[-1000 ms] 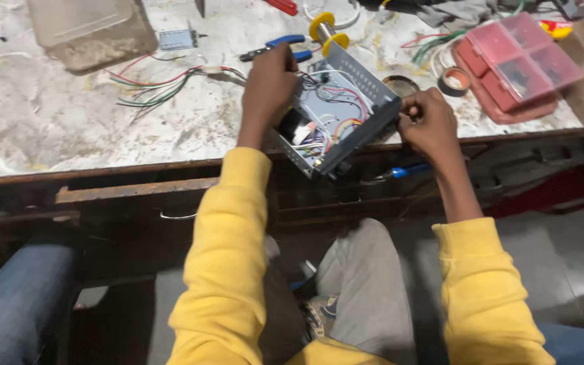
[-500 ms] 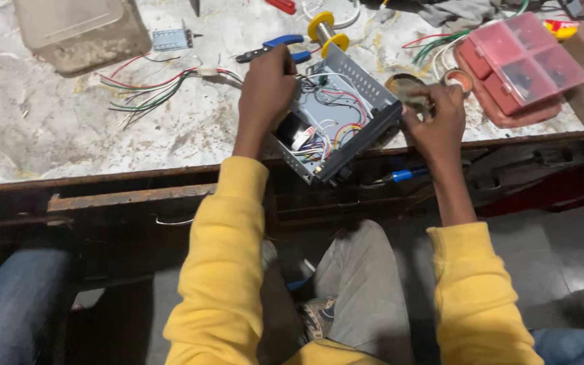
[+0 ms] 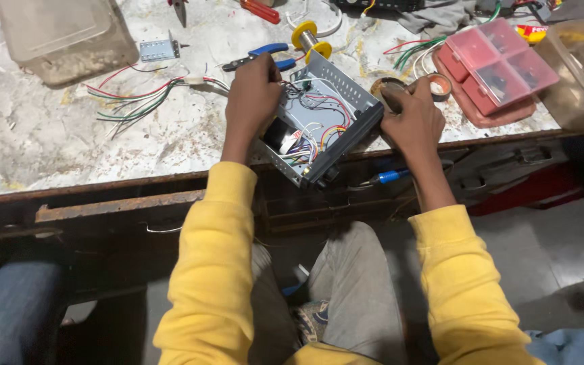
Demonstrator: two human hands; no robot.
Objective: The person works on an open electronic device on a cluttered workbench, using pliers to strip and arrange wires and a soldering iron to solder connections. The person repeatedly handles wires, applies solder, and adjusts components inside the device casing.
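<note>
An open grey metal device box [image 3: 319, 125] full of coloured wires lies tilted at the workbench's front edge. My left hand [image 3: 253, 94] grips its left side. My right hand [image 3: 414, 122] rests against the box's right end, fingers curled near a dark round tape roll [image 3: 388, 88]; whether it grips the roll I cannot tell. Both sleeves are yellow.
On the stained white workbench [image 3: 55, 142] lie a loose wire bundle [image 3: 143, 94], blue-handled pliers [image 3: 265, 55], a yellow solder spool [image 3: 311, 37], a red compartment case [image 3: 498, 67], and clear plastic tubs [image 3: 62, 37]. A blue-handled tool [image 3: 386, 177] hangs below the edge. A person's knee in jeans [image 3: 8, 311] is at left.
My right hand has moved up from the box's lower right corner to its right end, near the tape roll. The box shifted slightly. The left hand kept its grip.
</note>
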